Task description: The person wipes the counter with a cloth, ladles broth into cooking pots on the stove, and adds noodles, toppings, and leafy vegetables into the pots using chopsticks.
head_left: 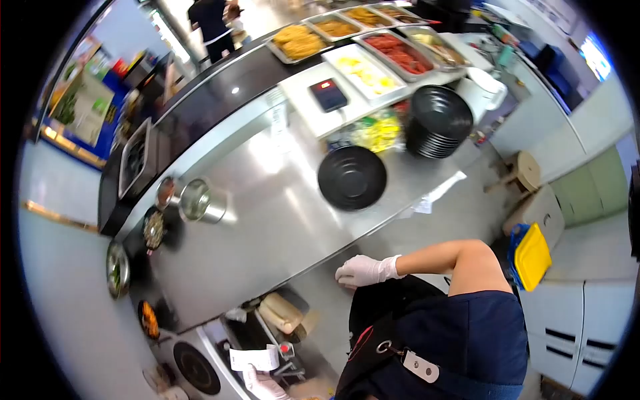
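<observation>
My left hand (259, 383), in a white glove, is at the bottom of the view and closed on a white paper slip (255, 359). The slip is above the side of a white unit with a round black hob plate (197, 368). A red-topped bottle (285, 349) stands just right of the slip. My right hand (361, 272), gloved too, hangs near the front edge of the steel counter (267, 233). Its fingers are curled, and whatever they may hold is hidden. A black bowl (352, 178) sits on the counter beyond this hand.
Stacked black bowls (439, 120) stand at the counter's far right. A small device with a red display (329, 95) rests on a white board beside a tray of yellow pieces (367, 72). Metal cups (195, 200) and food bowls line the left side. A person (212, 27) stands beyond.
</observation>
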The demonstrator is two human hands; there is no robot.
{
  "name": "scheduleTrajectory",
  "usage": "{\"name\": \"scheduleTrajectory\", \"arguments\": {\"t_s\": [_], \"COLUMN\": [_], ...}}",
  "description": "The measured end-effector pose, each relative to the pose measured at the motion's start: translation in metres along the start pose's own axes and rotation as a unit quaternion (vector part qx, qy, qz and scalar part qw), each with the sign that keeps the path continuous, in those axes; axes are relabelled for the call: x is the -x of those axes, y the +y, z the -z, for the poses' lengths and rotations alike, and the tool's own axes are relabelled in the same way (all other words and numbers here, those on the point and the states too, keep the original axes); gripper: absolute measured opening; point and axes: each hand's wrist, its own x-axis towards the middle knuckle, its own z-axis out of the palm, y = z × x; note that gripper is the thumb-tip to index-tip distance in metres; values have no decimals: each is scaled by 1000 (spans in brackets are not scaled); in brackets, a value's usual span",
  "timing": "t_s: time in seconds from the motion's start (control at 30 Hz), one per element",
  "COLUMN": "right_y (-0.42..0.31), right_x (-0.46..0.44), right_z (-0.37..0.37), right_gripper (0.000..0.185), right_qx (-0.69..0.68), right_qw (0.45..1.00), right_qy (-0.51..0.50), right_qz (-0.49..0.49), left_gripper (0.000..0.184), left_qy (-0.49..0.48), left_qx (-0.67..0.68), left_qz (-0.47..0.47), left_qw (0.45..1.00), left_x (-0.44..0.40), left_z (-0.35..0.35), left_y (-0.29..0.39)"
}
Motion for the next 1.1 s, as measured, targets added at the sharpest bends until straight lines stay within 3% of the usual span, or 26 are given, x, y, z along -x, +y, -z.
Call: {"name": "scheduleTrajectory", "arguments": {"t_s": [0.1,0.2,0.3,0.33,0.37,0.43,0.47,0.5,0.63,0.83,0.9,0.93,1.0,1.03,1.07,1.1], "right_y": [29,46,97,122,148,206,233,261,390,522,553,574,602,595,621,606], "right_x": [41,138,220,247,271,311,330,346,389,401,399,395,382,378,374,369], "right_z": [26,45,72,87,106,154,183,215,343,504,548,564,591,604,601,603], "right_gripper": [23,21,25,25,24,22,21,21,25,39,42,45,56,68,75,78], "right_qx": [68,105,136,154,169,148,154,160,177,248,308,223,332,267,333,303], "right_qw": [989,966,902,869,833,728,695,662,587,627,649,675,687,740,722,728], "right_qy": [131,200,346,382,415,543,569,593,652,588,585,635,601,572,562,485], "right_qz": [28,-123,-221,-275,-326,-393,-412,-429,-447,-447,-376,-303,-237,-235,-229,-378], "left_gripper": [42,44,53,51,45,45,49,55,49,43,42,42,41,41,41,43], "left_qy": [-120,-184,-369,-208,-282,-283,-205,-252,-191,-144,-129,-115,-103,-93,-77,-17], "left_qx": [19,-12,-2,-124,-98,-73,-96,-63,-56,-43,-31,-19,14,26,34,22], "left_qz": [-5,103,180,101,246,215,76,210,173,116,99,87,68,60,48,56], "left_qw": [993,977,912,965,922,932,971,943,965,982,986,989,992,994,995,998], "left_x": [-20,32,-12,66,9,43,91,54,125,190,201,208,226,234,245,243], "left_z": [-58,-122,-110,-183,-146,-190,-241,-221,-331,-481,-502,-505,-497,-491,-484,-476], "left_y": [-4,30,-51,9,-44,-44,-27,-68,-67,-58,-52,-48,-44,-45,-46,-52]}}
